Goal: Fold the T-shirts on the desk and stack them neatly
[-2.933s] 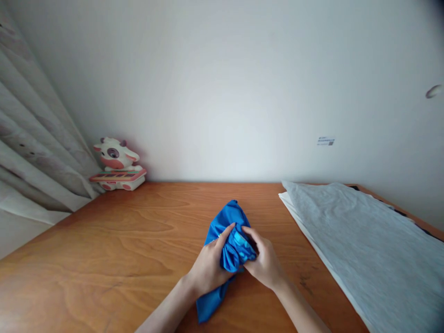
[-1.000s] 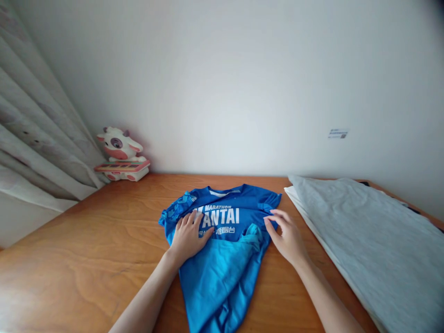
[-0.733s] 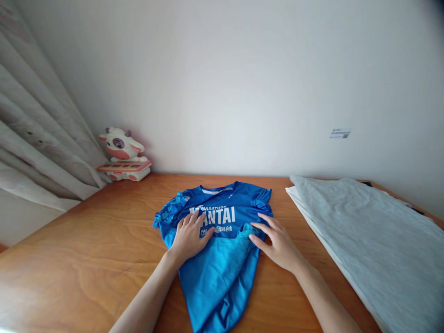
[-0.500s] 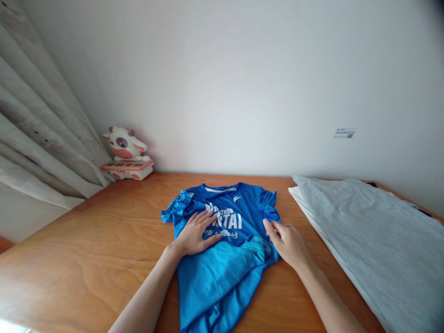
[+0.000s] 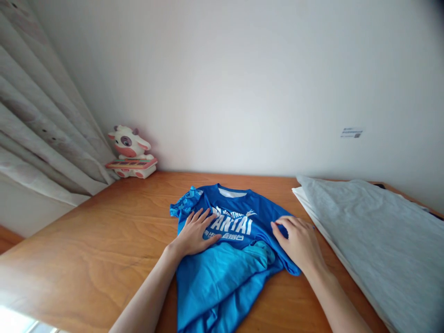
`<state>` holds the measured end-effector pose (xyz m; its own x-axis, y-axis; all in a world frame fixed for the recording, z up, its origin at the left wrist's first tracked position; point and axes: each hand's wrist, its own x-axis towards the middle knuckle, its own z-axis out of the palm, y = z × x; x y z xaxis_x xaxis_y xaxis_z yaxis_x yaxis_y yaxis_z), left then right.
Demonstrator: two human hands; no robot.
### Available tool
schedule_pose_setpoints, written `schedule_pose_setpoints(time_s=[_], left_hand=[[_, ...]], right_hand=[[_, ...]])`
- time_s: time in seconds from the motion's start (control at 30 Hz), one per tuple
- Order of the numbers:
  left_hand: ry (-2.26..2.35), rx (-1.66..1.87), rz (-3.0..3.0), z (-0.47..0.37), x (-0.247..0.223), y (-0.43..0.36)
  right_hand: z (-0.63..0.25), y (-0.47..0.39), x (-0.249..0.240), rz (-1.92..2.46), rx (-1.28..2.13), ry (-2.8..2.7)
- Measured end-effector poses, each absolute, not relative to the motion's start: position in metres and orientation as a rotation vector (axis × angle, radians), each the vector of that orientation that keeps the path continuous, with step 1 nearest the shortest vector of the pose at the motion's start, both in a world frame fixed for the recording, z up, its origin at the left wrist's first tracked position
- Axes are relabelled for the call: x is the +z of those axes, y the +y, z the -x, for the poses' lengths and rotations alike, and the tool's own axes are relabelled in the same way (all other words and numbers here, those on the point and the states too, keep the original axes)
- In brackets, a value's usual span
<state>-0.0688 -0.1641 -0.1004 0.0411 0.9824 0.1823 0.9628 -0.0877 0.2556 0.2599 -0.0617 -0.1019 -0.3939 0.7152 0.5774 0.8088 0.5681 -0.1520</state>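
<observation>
A blue short-sleeved shirt with white lettering lies on the wooden table, its collar toward the wall. Its lower part is rumpled and folded over, showing lighter blue cloth, and the left sleeve is bunched. Flat on the left side of the chest, beside the lettering, rests my left hand with its fingers spread. My right hand is at the right sleeve, thumb and fingers curved toward each other over the blue cloth; the sleeve's edge is partly hidden under it.
Grey cloth covers the right side of the table, with white fabric under its edge. A toy cow with a keyboard stands at the back left, near a curtain. The wall rises behind.
My right hand has moved right, and the right sleeve is now spread outward and flatter. The collar has opened wider and shifted right. My left hand has stayed on the chest. The view has shifted slightly.
</observation>
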Motion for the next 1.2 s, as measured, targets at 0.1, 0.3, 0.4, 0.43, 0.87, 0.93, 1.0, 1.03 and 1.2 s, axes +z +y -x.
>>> schedule_pose_setpoints(time_s=[0.1,0.3,0.4,0.43,0.87,0.93,1.0,1.03,1.2], left_hand=[[1.933,0.415,-2.317,0.071,-0.094,-0.167],[2.145,0.492,-2.201,0.076,-0.08,-0.17],[2.3,0.642,-2.121,0.073,-0.077,-0.166],[2.307,0.675,-2.131,0.071,-0.077,-0.163],[2.523,0.168,-1.804,0.124,-0.086,-0.098],[2.663,0.143,-1.763,0.13,-0.086,-0.098],[2.669,0.164,-1.917,0.126,-0.084,-0.099],[2.605,0.184,-2.024,0.121,-0.084,-0.1],[2.471,0.162,-1.889,0.101,-0.088,-0.09]], right_hand=[[-0.26,-0.058,-0.119,1.076,-0.17,-2.293],[-0.27,-0.052,-0.133,1.427,-0.29,-2.189],[-0.273,-0.05,-0.12,1.412,-0.255,-2.185],[-0.271,-0.05,-0.115,1.394,-0.242,-2.204],[-0.226,-0.026,-0.094,1.938,0.339,-2.46],[-0.231,-0.017,-0.095,1.753,0.199,-2.549],[-0.234,-0.011,-0.097,1.606,0.032,-2.551],[-0.234,-0.008,-0.098,1.581,-0.032,-2.523],[-0.223,0.008,-0.107,1.723,0.0,-2.463]])
